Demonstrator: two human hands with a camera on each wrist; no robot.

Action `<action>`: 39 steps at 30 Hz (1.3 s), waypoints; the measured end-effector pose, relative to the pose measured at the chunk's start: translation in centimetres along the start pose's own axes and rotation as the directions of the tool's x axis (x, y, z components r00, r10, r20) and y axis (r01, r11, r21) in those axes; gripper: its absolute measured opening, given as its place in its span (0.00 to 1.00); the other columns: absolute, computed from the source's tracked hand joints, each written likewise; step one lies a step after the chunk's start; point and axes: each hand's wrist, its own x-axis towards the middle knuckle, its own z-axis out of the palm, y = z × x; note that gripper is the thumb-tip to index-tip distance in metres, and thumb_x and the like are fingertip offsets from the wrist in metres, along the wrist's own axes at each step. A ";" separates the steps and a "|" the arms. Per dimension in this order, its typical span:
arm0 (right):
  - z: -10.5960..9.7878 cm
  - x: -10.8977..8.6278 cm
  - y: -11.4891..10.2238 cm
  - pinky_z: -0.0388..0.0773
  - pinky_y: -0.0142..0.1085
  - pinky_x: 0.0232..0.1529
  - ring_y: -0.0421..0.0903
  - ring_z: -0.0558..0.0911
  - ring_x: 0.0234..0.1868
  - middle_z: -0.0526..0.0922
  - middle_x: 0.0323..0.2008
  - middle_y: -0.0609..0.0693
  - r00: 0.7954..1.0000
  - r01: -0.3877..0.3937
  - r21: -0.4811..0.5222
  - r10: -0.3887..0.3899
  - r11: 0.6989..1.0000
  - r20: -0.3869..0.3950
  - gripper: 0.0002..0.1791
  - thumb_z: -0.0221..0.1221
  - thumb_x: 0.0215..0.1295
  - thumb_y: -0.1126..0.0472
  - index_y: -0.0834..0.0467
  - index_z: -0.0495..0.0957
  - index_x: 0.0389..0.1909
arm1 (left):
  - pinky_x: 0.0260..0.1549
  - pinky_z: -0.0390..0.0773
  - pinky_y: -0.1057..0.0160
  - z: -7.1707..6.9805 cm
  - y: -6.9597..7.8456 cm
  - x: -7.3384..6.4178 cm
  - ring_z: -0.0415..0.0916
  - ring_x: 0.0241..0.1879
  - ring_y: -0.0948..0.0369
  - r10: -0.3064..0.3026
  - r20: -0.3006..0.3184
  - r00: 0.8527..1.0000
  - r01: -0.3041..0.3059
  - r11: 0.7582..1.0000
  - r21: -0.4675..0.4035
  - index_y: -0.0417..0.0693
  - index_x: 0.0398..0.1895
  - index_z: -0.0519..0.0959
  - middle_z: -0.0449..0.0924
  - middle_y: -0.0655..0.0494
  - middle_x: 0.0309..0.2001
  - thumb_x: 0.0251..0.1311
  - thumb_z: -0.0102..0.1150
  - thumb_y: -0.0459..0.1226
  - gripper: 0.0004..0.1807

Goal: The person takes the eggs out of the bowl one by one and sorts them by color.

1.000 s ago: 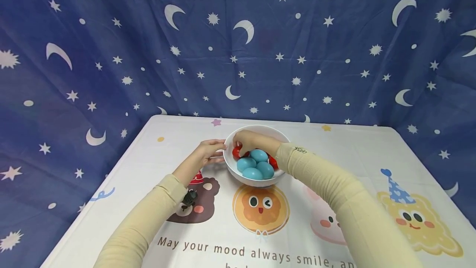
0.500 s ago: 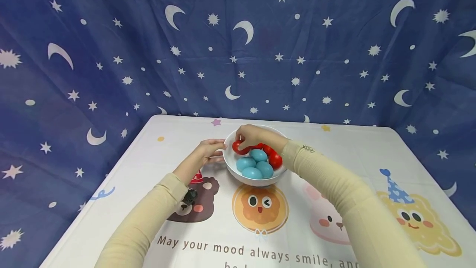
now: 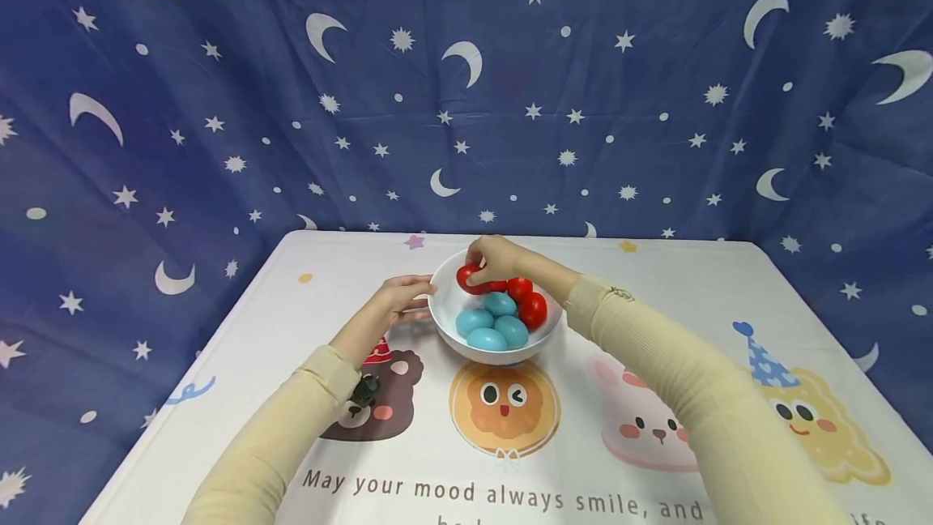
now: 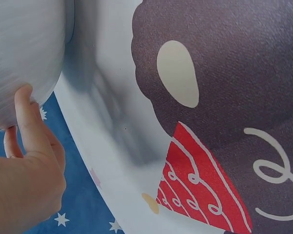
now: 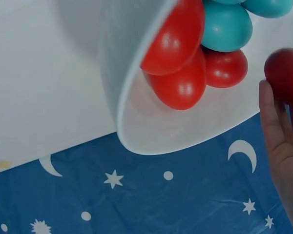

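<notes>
A white bowl (image 3: 498,356) stands on the table and holds blue and red toy eggs. My left hand (image 3: 394,298) grips its left side near the rim. In the left wrist view, a fingertip of the left hand (image 4: 31,165) lies against the outer wall. Inside the bowl's far left part, my right hand (image 3: 503,256) pinches a red egg (image 3: 469,275) between thumb and fingers. The right wrist view shows this red egg (image 5: 285,73) apart from the others. Several blue eggs (image 3: 487,339) sit at the near side; other red eggs (image 3: 533,310) lie at the right.
A white tablecloth (image 3: 598,266) with printed cartoon faces and lettering covers the table. Behind it hangs a blue curtain (image 3: 510,160) with moons and stars. A small black object (image 3: 366,390) sits at the left wrist.
My right hand has drawn the red egg up and slightly toward the bowl's far side, uncovering more red eggs. The left hand stays at the bowl. The head view has shifted slightly.
</notes>
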 end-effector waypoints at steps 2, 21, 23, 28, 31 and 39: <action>0.0 -0.3 0.1 0.85 0.34 0.47 0.50 0.80 0.43 0.82 0.43 0.58 1.000 0.009 0.013 -0.009 1.000 -0.017 0.15 0.65 0.57 0.62 0.65 0.78 0.44 | 0.34 0.87 0.68 -0.2 0.0 -0.1 0.78 0.43 0.60 0.001 0.003 1.000 -0.001 1.000 0.002 0.50 0.63 0.71 0.72 0.45 0.59 0.59 0.59 0.34 0.27; 0.2 -4.2 1.3 0.88 0.40 0.43 0.54 0.80 0.46 0.80 0.46 0.61 0.984 -0.055 0.251 0.095 0.966 -0.149 0.20 0.63 0.59 0.61 0.61 0.76 0.52 | 0.36 0.87 0.68 -0.6 -0.5 -0.3 0.78 0.36 0.62 0.018 0.009 1.000 -0.018 1.000 -0.018 0.47 0.64 0.70 0.75 0.49 0.49 0.60 0.59 0.35 0.26; -0.1 -4.8 1.4 0.87 0.43 0.44 0.54 0.80 0.45 0.80 0.46 0.61 0.978 -0.064 0.293 0.118 0.954 -0.172 0.20 0.63 0.59 0.61 0.60 0.76 0.52 | 0.37 0.87 0.68 -0.6 -0.4 -0.3 0.78 0.39 0.61 0.023 0.013 1.000 -0.023 0.999 -0.023 0.48 0.64 0.70 0.74 0.48 0.51 0.61 0.59 0.35 0.26; -0.7 -6.3 1.8 0.86 0.48 0.46 0.55 0.81 0.44 0.80 0.46 0.63 0.962 -0.046 0.367 0.140 0.929 -0.235 0.20 0.61 0.61 0.60 0.62 0.75 0.53 | 0.39 0.87 0.67 -0.4 -0.3 -0.3 0.77 0.44 0.58 0.027 0.020 0.999 -0.026 0.999 -0.030 0.48 0.65 0.69 0.71 0.45 0.59 0.62 0.59 0.36 0.27; -0.9 -7.4 2.3 0.86 0.48 0.46 0.54 0.81 0.44 0.80 0.45 0.63 0.951 -0.044 0.412 0.164 0.910 -0.261 0.20 0.60 0.62 0.59 0.63 0.74 0.54 | 0.39 0.87 0.67 -0.4 -0.4 -0.3 0.78 0.41 0.60 0.019 0.023 1.000 -0.018 0.999 -0.032 0.49 0.65 0.69 0.71 0.44 0.60 0.62 0.59 0.36 0.27; -1.0 -10.4 4.6 0.85 0.45 0.49 0.55 0.80 0.47 0.79 0.48 0.63 0.922 -0.097 0.457 0.253 0.884 -0.293 0.22 0.59 0.63 0.58 0.62 0.73 0.56 | 0.38 0.87 0.65 -0.3 0.0 -0.4 0.80 0.42 0.57 0.016 0.034 0.999 -0.014 0.999 -0.042 0.45 0.64 0.69 0.73 0.44 0.57 0.60 0.60 0.34 0.27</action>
